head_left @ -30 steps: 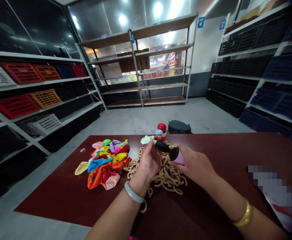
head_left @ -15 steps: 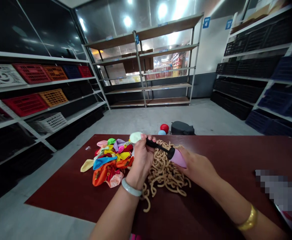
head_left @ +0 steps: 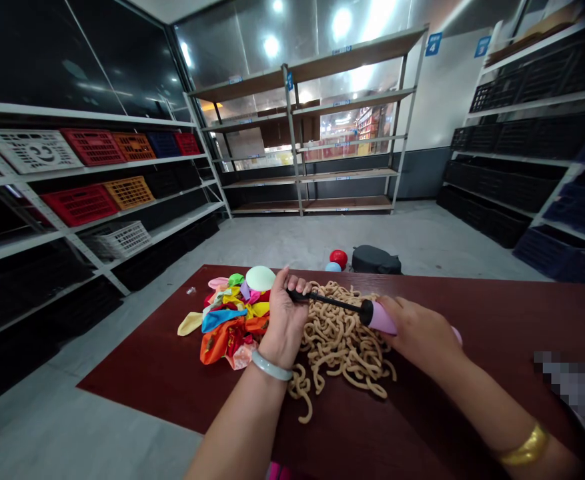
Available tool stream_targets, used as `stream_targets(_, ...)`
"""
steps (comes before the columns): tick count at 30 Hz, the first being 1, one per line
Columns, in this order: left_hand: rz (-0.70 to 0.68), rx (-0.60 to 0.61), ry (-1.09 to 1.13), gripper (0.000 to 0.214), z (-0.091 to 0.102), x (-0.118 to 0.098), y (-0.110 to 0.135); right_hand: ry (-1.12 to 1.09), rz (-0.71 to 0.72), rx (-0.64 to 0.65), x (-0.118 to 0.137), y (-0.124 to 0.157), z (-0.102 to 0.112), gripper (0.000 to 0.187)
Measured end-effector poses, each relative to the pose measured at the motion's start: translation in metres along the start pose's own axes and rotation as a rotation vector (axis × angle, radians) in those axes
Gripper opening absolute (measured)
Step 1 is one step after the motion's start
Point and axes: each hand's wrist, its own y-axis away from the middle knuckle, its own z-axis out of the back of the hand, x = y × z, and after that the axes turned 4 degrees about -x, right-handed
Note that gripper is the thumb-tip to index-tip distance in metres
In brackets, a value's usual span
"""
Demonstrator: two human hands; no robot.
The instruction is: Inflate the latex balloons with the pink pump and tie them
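My left hand is closed around the black end of a hand balloon pump, at the table's far middle. Just beyond its fingers, on the left, a pale green, partly inflated balloon sticks out; its neck is hidden by the hand. My right hand grips the pump's pink-purple body, and a stretch of black rod shows between the hands. Below the pump lies a pile of tan, curly, rope-like pieces. Left of my left hand, several limp balloons of many colours are heaped.
The dark red-brown table has a blurred-out object at its right. Past the far edge are a red ball-like thing, a light blue one and a dark grey bag-like object. Shelves with crates line both sides.
My right hand has moved right with the pump body, so more black rod shows. The pale green balloon looks rounder and fuller. The whole view has shifted slightly.
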Motion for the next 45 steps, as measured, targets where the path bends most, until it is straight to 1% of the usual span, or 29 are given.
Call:
stream_targets(3, -0.033, -0.04, -0.001, 0.048, -0.002, 0.002, 0.003, 0.009, 0.024, -0.024, 0.006, 0.003, 0.002, 0.045)
stream_targets(6, -0.051, -0.05, -0.004, 0.046, -0.005, 0.012, 0.011, -0.013, 0.049, -0.005, 0.017, 0.006, 0.002, 0.044)
stream_targets(10, -0.004, -0.031, -0.081, 0.05, -0.01, 0.033, 0.025, -0.054, 0.045, 0.066, 0.033, 0.009, 0.001, 0.043)
stream_targets(12, 0.025, -0.025, -0.11, 0.053, -0.013, 0.042, 0.031, -0.069, 0.033, 0.079, 0.041, 0.008, 0.002, 0.04)
stream_targets(14, 0.045, -0.026, -0.12, 0.055, -0.016, 0.046, 0.036, -0.078, 0.023, 0.068, 0.048, 0.008, 0.003, 0.037)
stream_targets(16, 0.056, -0.015, -0.123, 0.056, -0.02, 0.046, 0.041, -0.075, 0.014, 0.051, 0.054, 0.008, 0.006, 0.036)
stream_targets(20, 0.037, 0.059, -0.143, 0.055, -0.024, 0.035, 0.046, -0.076, 0.006, 0.044, 0.06, 0.01, 0.009, 0.037)
stream_targets(24, 0.008, 0.12, -0.136, 0.052, -0.023, 0.012, 0.039, -0.118, 0.032, 0.055, 0.056, 0.01, 0.008, 0.042)
stream_targets(27, -0.047, 0.104, -0.087, 0.049, -0.019, -0.014, 0.024, -0.152, 0.054, 0.083, 0.047, 0.011, 0.007, 0.043)
stream_targets(30, -0.103, 0.073, -0.043, 0.048, -0.013, -0.039, 0.008, -0.163, 0.061, 0.114, 0.037, 0.01, 0.008, 0.037)
stream_targets(32, -0.117, 0.062, -0.009, 0.05, -0.008, -0.048, 0.002, -0.167, 0.066, 0.129, 0.031, 0.01, 0.01, 0.034)
stream_targets(33, -0.112, 0.065, 0.006, 0.051, -0.007, -0.049, 0.0, -0.165, 0.067, 0.132, 0.028, 0.009, 0.011, 0.033)
stream_targets(34, -0.099, 0.072, 0.016, 0.051, -0.006, -0.048, 0.0, -0.159, 0.068, 0.135, 0.025, 0.009, 0.011, 0.032)
stream_targets(36, -0.054, 0.088, 0.02, 0.052, -0.006, -0.04, 0.001, -0.145, 0.07, 0.138, 0.023, 0.009, 0.012, 0.033)
stream_targets(38, 0.007, 0.101, 0.017, 0.052, -0.008, -0.024, 0.007, -0.148, 0.067, 0.146, 0.024, 0.01, 0.011, 0.034)
stream_targets(41, 0.091, 0.135, -0.006, 0.054, -0.015, 0.004, 0.021, -0.191, 0.044, 0.156, 0.032, 0.011, 0.011, 0.032)
stream_targets(43, 0.113, 0.139, -0.041, 0.055, -0.02, 0.021, 0.032, -0.217, 0.02, 0.166, 0.039, 0.011, 0.013, 0.03)
stream_targets(45, 0.11, 0.105, -0.076, 0.054, -0.024, 0.033, 0.041, -0.233, -0.001, 0.176, 0.044, 0.01, 0.015, 0.03)
